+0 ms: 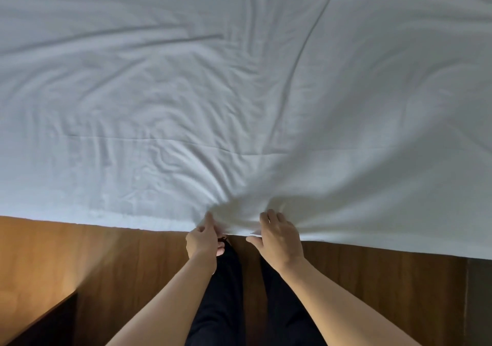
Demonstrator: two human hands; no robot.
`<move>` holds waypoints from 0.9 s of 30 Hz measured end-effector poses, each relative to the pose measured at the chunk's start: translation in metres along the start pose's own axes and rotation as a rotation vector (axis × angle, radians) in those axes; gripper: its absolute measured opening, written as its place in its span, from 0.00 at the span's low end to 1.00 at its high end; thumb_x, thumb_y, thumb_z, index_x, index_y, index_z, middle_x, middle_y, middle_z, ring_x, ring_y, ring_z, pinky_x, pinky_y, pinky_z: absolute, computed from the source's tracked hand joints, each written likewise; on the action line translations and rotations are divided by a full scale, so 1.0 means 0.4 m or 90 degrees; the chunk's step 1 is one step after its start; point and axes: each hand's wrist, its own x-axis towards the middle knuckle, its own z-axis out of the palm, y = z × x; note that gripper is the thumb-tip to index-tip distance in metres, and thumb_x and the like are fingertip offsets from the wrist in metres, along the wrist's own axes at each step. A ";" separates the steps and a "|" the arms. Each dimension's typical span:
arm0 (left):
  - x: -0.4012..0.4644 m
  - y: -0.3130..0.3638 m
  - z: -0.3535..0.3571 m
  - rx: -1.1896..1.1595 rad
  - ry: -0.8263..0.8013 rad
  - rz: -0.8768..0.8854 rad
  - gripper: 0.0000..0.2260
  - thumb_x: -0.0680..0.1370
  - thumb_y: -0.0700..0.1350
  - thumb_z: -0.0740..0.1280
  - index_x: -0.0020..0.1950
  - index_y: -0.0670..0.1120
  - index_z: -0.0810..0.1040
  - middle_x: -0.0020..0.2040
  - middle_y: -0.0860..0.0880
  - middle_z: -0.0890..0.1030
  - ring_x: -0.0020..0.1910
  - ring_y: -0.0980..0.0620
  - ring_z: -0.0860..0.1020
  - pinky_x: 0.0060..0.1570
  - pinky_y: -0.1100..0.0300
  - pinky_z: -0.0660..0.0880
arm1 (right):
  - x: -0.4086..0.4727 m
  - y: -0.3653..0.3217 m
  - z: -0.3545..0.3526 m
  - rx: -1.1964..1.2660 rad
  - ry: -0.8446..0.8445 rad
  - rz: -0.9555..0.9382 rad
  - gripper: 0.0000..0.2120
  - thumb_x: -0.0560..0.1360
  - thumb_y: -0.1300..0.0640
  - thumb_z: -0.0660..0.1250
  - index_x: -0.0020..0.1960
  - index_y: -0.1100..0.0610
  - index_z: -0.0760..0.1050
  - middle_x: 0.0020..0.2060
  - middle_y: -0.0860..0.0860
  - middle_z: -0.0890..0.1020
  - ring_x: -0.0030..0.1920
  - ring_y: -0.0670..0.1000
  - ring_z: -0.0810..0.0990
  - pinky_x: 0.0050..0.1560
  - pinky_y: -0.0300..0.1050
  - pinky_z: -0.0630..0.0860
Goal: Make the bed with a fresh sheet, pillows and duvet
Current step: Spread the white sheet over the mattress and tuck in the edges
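Your forearms reach up from the bottom of the frame; your left hand (pixel 203 240) pinches the white duvet (pixel 239 92) edge, your right hand (pixel 279 236) curls over it, low centre. Dark trousers (pixel 226 292) stand on the wooden floor (pixel 93 252); dark furniture (pixel 45 321) sits lower left.

Warm wooden floor (pixel 106 260) runs below the bed's edge. Dark furniture corner (pixel 45 324) sits bottom left.
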 end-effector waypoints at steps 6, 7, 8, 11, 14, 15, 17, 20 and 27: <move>0.060 0.059 -0.077 -0.075 0.048 -0.022 0.10 0.82 0.44 0.65 0.47 0.38 0.77 0.35 0.40 0.78 0.27 0.48 0.70 0.29 0.56 0.73 | 0.074 -0.025 -0.022 -0.112 -0.041 -0.103 0.14 0.52 0.60 0.85 0.28 0.54 0.80 0.26 0.49 0.76 0.30 0.53 0.77 0.27 0.44 0.74; 0.060 0.054 -0.083 -0.068 0.044 -0.018 0.10 0.82 0.43 0.65 0.46 0.37 0.77 0.35 0.40 0.78 0.26 0.49 0.69 0.29 0.57 0.72 | 0.075 -0.022 -0.027 -0.128 -0.054 -0.129 0.14 0.51 0.61 0.85 0.27 0.54 0.79 0.25 0.49 0.75 0.29 0.52 0.77 0.27 0.43 0.73; 0.061 0.044 -0.089 -0.060 0.044 -0.015 0.11 0.82 0.44 0.65 0.46 0.36 0.77 0.35 0.40 0.78 0.25 0.49 0.69 0.29 0.57 0.73 | 0.070 -0.021 -0.029 -0.142 -0.067 -0.154 0.14 0.52 0.61 0.85 0.26 0.55 0.79 0.25 0.49 0.75 0.28 0.52 0.76 0.26 0.43 0.72; 0.058 0.011 -0.107 -0.037 0.049 -0.001 0.13 0.82 0.45 0.65 0.44 0.36 0.78 0.34 0.41 0.79 0.26 0.48 0.70 0.29 0.57 0.74 | 0.050 -0.022 -0.030 -0.169 -0.115 -0.210 0.14 0.53 0.65 0.81 0.26 0.56 0.76 0.24 0.50 0.75 0.26 0.51 0.75 0.25 0.42 0.71; 0.059 -0.002 -0.121 -0.005 0.045 0.028 0.11 0.82 0.44 0.65 0.45 0.37 0.79 0.33 0.41 0.78 0.28 0.47 0.72 0.30 0.56 0.73 | 0.043 -0.043 -0.062 -0.223 -0.200 -0.276 0.06 0.64 0.65 0.74 0.34 0.58 0.78 0.32 0.53 0.78 0.34 0.53 0.77 0.32 0.44 0.72; 0.060 -0.003 -0.125 0.008 0.047 0.036 0.11 0.82 0.44 0.64 0.46 0.38 0.79 0.33 0.41 0.78 0.29 0.47 0.73 0.31 0.56 0.73 | 0.046 -0.049 -0.070 -0.250 -0.244 -0.306 0.04 0.70 0.67 0.68 0.40 0.60 0.79 0.37 0.54 0.80 0.40 0.55 0.78 0.36 0.47 0.71; 0.059 -0.002 -0.130 0.035 0.059 0.051 0.10 0.82 0.44 0.64 0.46 0.40 0.80 0.32 0.42 0.79 0.29 0.47 0.74 0.31 0.56 0.73 | 0.063 -0.058 -0.082 -0.293 -0.273 -0.386 0.10 0.74 0.68 0.60 0.46 0.62 0.79 0.42 0.56 0.80 0.46 0.56 0.76 0.41 0.48 0.67; 0.058 -0.013 -0.138 0.051 0.068 0.059 0.11 0.82 0.45 0.63 0.44 0.41 0.80 0.31 0.43 0.79 0.29 0.48 0.74 0.30 0.57 0.72 | 0.081 -0.071 -0.102 -0.325 -0.302 -0.449 0.09 0.74 0.65 0.60 0.36 0.59 0.73 0.38 0.54 0.76 0.42 0.54 0.72 0.42 0.48 0.64; 0.096 -0.021 -0.150 0.020 -0.009 -0.055 0.07 0.82 0.41 0.64 0.48 0.39 0.80 0.32 0.43 0.77 0.29 0.48 0.71 0.29 0.58 0.72 | 0.105 -0.094 -0.089 -0.382 -0.379 -0.456 0.14 0.74 0.67 0.59 0.31 0.57 0.66 0.29 0.51 0.69 0.40 0.55 0.74 0.48 0.49 0.75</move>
